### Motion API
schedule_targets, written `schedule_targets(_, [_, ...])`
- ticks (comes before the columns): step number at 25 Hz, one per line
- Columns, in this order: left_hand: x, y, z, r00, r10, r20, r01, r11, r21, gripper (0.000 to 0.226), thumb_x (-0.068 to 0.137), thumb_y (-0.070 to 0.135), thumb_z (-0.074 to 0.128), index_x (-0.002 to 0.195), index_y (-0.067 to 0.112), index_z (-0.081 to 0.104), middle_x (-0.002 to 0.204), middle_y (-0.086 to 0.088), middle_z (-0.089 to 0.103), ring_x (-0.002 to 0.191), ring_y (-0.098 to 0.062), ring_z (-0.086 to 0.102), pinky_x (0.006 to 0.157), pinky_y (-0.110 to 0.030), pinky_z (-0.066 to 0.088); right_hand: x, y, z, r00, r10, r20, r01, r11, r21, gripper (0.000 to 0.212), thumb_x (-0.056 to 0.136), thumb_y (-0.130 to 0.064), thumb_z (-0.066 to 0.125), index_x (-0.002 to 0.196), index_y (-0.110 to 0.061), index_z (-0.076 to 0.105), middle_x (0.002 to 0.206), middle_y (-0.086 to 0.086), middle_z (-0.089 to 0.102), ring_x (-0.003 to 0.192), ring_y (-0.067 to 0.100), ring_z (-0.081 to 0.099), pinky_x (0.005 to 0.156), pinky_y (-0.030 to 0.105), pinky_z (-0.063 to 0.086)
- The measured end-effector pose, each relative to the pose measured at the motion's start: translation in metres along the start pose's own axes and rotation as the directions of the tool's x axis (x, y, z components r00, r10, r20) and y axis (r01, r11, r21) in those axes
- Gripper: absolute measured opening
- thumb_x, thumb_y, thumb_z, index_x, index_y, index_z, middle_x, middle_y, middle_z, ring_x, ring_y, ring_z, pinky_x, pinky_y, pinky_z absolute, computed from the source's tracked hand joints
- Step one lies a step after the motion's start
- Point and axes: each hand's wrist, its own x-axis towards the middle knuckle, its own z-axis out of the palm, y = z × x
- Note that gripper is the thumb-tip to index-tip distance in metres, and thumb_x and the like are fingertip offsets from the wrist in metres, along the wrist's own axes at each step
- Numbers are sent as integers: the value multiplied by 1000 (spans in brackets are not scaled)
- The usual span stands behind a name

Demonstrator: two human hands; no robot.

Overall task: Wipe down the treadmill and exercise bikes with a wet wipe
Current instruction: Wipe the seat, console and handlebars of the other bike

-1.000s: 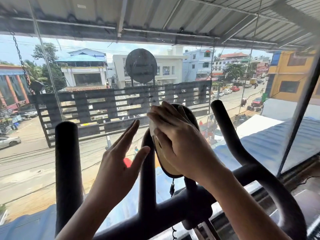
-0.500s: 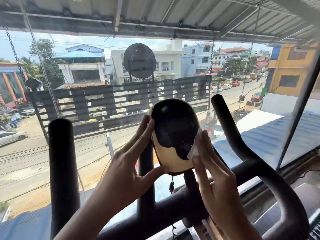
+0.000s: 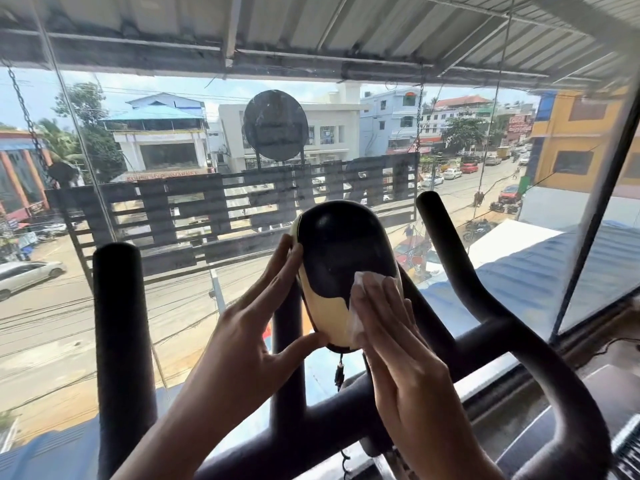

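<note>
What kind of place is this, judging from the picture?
Most likely a gym on an upper floor: the black handlebars and small console of an exercise bike stand right before a large glass window, which looks down on a busy street.

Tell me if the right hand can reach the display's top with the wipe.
Probably yes. The right hand presses the wipe on the display, lower right; the face above is bare, and the left hand touches only its left side.
</note>
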Motion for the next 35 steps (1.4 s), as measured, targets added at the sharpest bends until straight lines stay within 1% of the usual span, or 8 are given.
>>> schedule_targets(3, [1, 1, 0, 1000, 8, -2, -8, 1000, 7, 95, 69, 39, 74, 150, 26, 25, 154, 26, 13, 134, 15, 19, 100, 3, 20, -10, 5, -4, 998, -55, 4, 55, 998, -37, 63, 80, 15, 56, 139, -6, 45, 151, -2, 39, 141, 19, 31, 115, 34, 29])
schedule_targets(7, [1, 1, -1, 1000, 10, -6, -10, 1000, 4, 97, 70, 40, 77, 150, 24, 26, 153, 27, 11, 133, 17, 19, 101, 1, 23, 2, 0, 1, 999, 44, -7, -44, 999, 6, 72, 77, 24, 58, 141, -4, 41, 152, 2, 37, 143, 19, 27, 115, 34, 26])
schedule_targets(11, [0, 0, 0, 1000, 7, 2, -7, 1000, -8, 96, 69, 38, 75, 149, 30, 24, 153, 28, 12, 134, 16, 20, 100, 2, 21, -10, -2, 2, 996, -78, 52, 77, 997, 27, 58, 84, 11, 57, 138, -6, 46, 151, 2, 38, 142, 21, 29, 114, 35, 30])
schedule_targets(18, [1, -1, 0, 1000, 25, -9, -25, 1000, 1, 96, 69, 52, 70, 150, 28, 24, 153, 28, 11, 133, 18, 19, 99, 2, 25, 36, 13, -6, 973, 228, -33, -217, 953, 214, 49, 101, -22, 37, 148, -16, 25, 153, -12, 23, 143, 8, 22, 113, 15, 22])
schedule_targets(25, [3, -2, 0, 998, 54, -18, -54, 999, -4, 95, 71, 48, 72, 149, 17, 27, 155, 20, 15, 136, 9, 24, 102, -2, 27, 51, -11, -1, 978, -99, 183, 96, 995, 25, 49, 97, -12, 41, 145, -11, 35, 154, 0, 31, 146, 12, 16, 119, 37, 17])
schedule_targets(30, [1, -1, -2, 999, 35, -12, -35, 999, -6, 96, 69, 41, 77, 149, 27, 27, 153, 27, 13, 132, 14, 24, 98, 0, 30, 45, 2, -13, 998, 27, 63, -23, 998, -53, 48, 97, -12, 37, 145, -11, 38, 152, 0, 35, 144, 12, 24, 117, 38, 26])
schedule_targets(33, [0, -1, -1, 999, 22, -23, -23, 1000, -13, 98, 67, 35, 82, 149, 26, 29, 152, 29, 13, 126, 4, 28, 93, -19, 34, 32, -2, -14, 998, -12, 63, 14, 999, -38, 45, 97, -11, 38, 141, -6, 44, 148, 3, 41, 142, 13, 29, 114, 37, 31])
schedule_targets(35, [1, -1, -1, 1000, 20, -12, -20, 1000, -12, 99, 68, 40, 81, 149, 29, 26, 153, 28, 13, 131, 7, 26, 93, -5, 38, 31, -2, -11, 999, 31, 17, -30, 999, -29, 45, 97, -10, 39, 142, -6, 42, 149, 2, 40, 143, 13, 28, 113, 39, 32])
